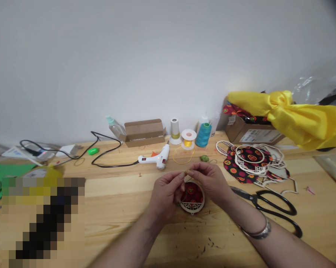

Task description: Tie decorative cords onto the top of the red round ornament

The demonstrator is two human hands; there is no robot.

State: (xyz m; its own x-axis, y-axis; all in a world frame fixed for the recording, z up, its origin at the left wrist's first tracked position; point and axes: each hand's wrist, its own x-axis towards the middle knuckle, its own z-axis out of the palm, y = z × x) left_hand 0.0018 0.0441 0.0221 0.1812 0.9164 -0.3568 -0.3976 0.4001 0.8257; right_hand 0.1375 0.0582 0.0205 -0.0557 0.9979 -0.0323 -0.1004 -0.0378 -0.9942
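My left hand (168, 189) and my right hand (208, 180) meet fingertip to fingertip above the table. Both are closed in a pinch on a thin olive-yellow cord (186, 172), of which only a short bit shows between the fingers. Just under them lies a round ornament (192, 205) with a pale lattice frame and dark red patterned cloth; my fingers hide part of its upper edge. Black-handled scissors (256, 201) lie beside my right forearm, which crosses partly over them. A small green bundle of cord (204, 158) rests beyond my right hand.
A white glue gun (157, 158) with a black cable lies behind my left hand. Thread spools (203, 134) and an open cardboard box (144, 134) line the wall. Cut frames and patterned cloth (240, 167) pile up at right, below a carton with yellow fabric (304, 115).
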